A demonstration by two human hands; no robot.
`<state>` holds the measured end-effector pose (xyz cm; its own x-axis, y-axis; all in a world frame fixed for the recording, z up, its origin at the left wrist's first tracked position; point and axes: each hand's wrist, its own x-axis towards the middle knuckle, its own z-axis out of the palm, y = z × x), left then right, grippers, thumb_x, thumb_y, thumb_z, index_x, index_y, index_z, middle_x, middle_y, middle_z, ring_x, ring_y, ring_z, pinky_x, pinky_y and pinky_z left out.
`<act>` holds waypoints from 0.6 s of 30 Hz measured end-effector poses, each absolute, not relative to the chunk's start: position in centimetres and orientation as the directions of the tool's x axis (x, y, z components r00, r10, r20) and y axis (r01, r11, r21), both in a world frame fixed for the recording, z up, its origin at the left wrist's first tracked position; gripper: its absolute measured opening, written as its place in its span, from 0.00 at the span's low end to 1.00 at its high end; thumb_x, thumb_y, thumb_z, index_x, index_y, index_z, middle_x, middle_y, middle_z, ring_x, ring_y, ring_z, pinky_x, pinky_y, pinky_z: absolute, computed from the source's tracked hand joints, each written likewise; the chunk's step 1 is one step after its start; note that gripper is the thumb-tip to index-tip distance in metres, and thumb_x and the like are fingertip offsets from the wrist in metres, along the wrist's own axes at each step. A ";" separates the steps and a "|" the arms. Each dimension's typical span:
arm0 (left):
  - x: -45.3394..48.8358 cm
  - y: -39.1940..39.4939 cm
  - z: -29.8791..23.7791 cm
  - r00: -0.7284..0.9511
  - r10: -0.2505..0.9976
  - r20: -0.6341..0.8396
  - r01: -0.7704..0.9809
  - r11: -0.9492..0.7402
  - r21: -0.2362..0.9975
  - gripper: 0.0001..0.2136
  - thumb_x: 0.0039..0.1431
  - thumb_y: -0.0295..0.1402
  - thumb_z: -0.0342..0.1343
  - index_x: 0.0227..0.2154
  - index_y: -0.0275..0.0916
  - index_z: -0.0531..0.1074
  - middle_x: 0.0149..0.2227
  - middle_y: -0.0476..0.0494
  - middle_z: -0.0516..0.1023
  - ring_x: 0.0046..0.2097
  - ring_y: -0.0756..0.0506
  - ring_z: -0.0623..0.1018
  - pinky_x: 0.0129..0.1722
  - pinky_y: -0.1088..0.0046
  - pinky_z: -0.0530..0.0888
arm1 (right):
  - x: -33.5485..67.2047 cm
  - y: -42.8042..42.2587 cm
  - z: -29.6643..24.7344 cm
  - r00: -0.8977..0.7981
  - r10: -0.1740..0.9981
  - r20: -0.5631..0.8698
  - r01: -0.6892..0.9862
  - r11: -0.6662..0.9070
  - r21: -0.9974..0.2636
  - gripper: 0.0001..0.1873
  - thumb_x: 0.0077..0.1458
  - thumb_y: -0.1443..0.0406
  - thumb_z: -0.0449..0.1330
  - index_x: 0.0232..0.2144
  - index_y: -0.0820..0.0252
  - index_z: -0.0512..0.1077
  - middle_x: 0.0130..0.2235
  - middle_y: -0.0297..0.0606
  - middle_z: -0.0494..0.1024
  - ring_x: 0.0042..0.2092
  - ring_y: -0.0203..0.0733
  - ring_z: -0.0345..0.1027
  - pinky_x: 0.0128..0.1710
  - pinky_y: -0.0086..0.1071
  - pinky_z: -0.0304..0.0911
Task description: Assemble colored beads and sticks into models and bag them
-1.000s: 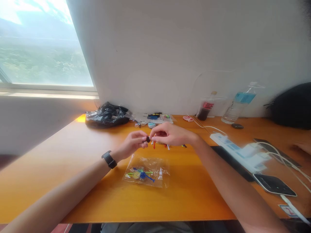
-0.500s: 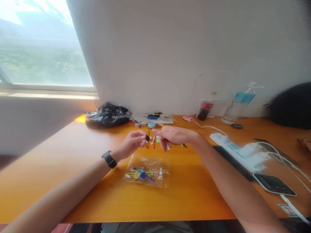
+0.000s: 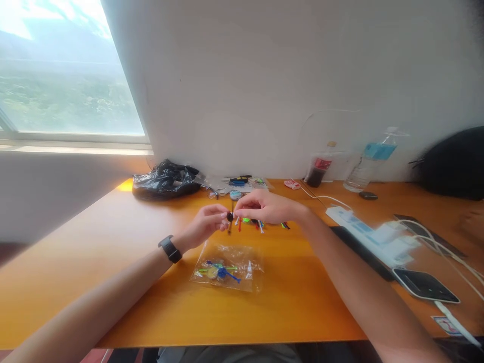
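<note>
My left hand, with a black watch on its wrist, pinches a small black round piece with thin dark arms pointing up and down. Close against its right side is my right hand, thumb and forefinger brought together at the piece. Whatever lies between those fingertips is too small to make out. Below and behind the right hand are several small coloured plastic pieces in red, white, green and black. Nearer to me, a clear plastic bag lies flat with blue, green and yellow pieces inside.
A black plastic bag, a round light-blue tin and a white packet are along the wall. To the right are a dark-drink bottle, a water bottle, a power strip with cables and a phone.
My right hand has drawn its fingers in from a loose, downward pose to a pinch beside the black piece. My left hand stays almost still, holding the piece.
</note>
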<state>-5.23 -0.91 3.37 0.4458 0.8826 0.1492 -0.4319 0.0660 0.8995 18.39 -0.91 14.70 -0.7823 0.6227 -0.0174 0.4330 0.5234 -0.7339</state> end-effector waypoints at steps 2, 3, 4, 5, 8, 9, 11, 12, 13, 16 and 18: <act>-5.2 -0.9 3.4 0.450 0.881 0.148 -0.435 0.071 0.898 0.10 0.53 0.32 0.73 0.34 0.34 0.80 0.29 0.44 0.80 0.27 0.52 0.75 0.30 0.77 0.71 | 18.4 -0.9 14.7 -0.790 0.614 -0.006 0.431 0.547 -0.718 0.18 0.64 0.52 0.59 0.38 0.60 0.80 0.29 0.34 0.78 0.25 0.32 0.63 0.22 0.25 0.58; -5.2 -0.9 3.3 0.450 0.880 0.148 -0.435 0.071 0.897 0.10 0.53 0.32 0.73 0.34 0.34 0.80 0.28 0.44 0.79 0.27 0.52 0.75 0.30 0.77 0.71 | 18.4 -0.9 14.7 -0.791 0.612 -0.001 0.430 0.556 -0.711 0.18 0.65 0.52 0.59 0.38 0.59 0.80 0.29 0.34 0.78 0.25 0.32 0.63 0.22 0.25 0.57; -5.2 -0.9 3.3 0.452 0.880 0.149 -0.433 0.070 0.899 0.10 0.54 0.32 0.73 0.34 0.34 0.80 0.28 0.45 0.79 0.27 0.52 0.75 0.30 0.77 0.70 | 18.4 -0.8 14.7 -0.792 0.610 0.002 0.431 0.562 -0.705 0.18 0.65 0.52 0.59 0.39 0.59 0.80 0.29 0.34 0.78 0.25 0.32 0.63 0.22 0.25 0.57; -5.2 -0.9 3.3 0.454 0.878 0.150 -0.430 0.068 0.900 0.10 0.54 0.32 0.72 0.34 0.34 0.80 0.27 0.45 0.79 0.27 0.52 0.75 0.30 0.77 0.70 | 18.4 -0.8 14.7 -0.792 0.610 0.006 0.433 0.569 -0.699 0.18 0.65 0.52 0.59 0.39 0.59 0.80 0.29 0.34 0.77 0.25 0.32 0.63 0.22 0.25 0.56; -5.3 -0.8 3.2 0.462 0.873 0.156 -0.419 0.061 0.906 0.10 0.54 0.32 0.72 0.35 0.33 0.80 0.28 0.44 0.79 0.27 0.52 0.75 0.31 0.76 0.71 | 18.4 -0.7 14.6 -0.795 0.607 0.016 0.433 0.585 -0.685 0.18 0.65 0.53 0.58 0.39 0.60 0.80 0.29 0.34 0.76 0.26 0.32 0.63 0.23 0.25 0.55; -5.3 -0.8 3.1 0.466 0.871 0.155 -0.415 0.060 0.908 0.10 0.55 0.32 0.72 0.35 0.33 0.80 0.29 0.44 0.79 0.27 0.52 0.75 0.31 0.76 0.71 | 18.4 -0.7 14.6 -0.797 0.604 0.013 0.433 0.587 -0.684 0.18 0.66 0.53 0.58 0.39 0.60 0.80 0.29 0.34 0.76 0.26 0.32 0.63 0.23 0.26 0.55; -5.3 -0.8 3.1 0.467 0.871 0.155 -0.412 0.059 0.909 0.10 0.54 0.32 0.72 0.35 0.33 0.80 0.30 0.44 0.79 0.27 0.52 0.75 0.31 0.76 0.71 | 18.3 -0.7 14.6 -0.798 0.603 0.006 0.438 0.586 -0.682 0.17 0.66 0.53 0.58 0.40 0.59 0.80 0.29 0.34 0.76 0.26 0.33 0.63 0.23 0.26 0.55; -5.3 -0.8 3.1 0.465 0.872 0.154 -0.412 0.059 0.909 0.10 0.54 0.32 0.72 0.35 0.33 0.80 0.30 0.44 0.80 0.27 0.52 0.75 0.31 0.76 0.71 | 18.3 -0.8 14.6 -0.797 0.604 0.000 0.443 0.585 -0.679 0.17 0.66 0.54 0.58 0.40 0.59 0.80 0.29 0.34 0.76 0.26 0.33 0.63 0.22 0.26 0.55; -5.3 -0.8 3.1 0.464 0.872 0.153 -0.412 0.060 0.909 0.10 0.54 0.32 0.72 0.35 0.33 0.80 0.31 0.44 0.80 0.27 0.52 0.75 0.31 0.76 0.72 | 18.3 -0.8 14.7 -0.796 0.606 -0.004 0.448 0.584 -0.677 0.17 0.66 0.54 0.58 0.39 0.59 0.80 0.29 0.34 0.76 0.26 0.33 0.63 0.22 0.26 0.54; -5.2 -0.9 3.2 0.462 0.874 0.152 -0.414 0.061 0.908 0.11 0.53 0.32 0.73 0.35 0.33 0.80 0.31 0.44 0.80 0.27 0.52 0.75 0.31 0.75 0.72 | 18.2 -0.9 14.7 -0.795 0.606 -0.008 0.450 0.581 -0.678 0.16 0.65 0.55 0.59 0.39 0.60 0.80 0.30 0.35 0.77 0.27 0.33 0.63 0.22 0.26 0.54; -5.1 -1.0 3.3 0.461 0.874 0.153 -0.413 0.058 0.909 0.11 0.52 0.32 0.73 0.35 0.33 0.80 0.31 0.44 0.81 0.27 0.52 0.76 0.30 0.76 0.72 | 18.2 -0.9 14.8 -0.795 0.607 -0.005 0.446 0.579 -0.682 0.15 0.65 0.55 0.59 0.38 0.59 0.80 0.30 0.34 0.77 0.26 0.33 0.63 0.23 0.26 0.55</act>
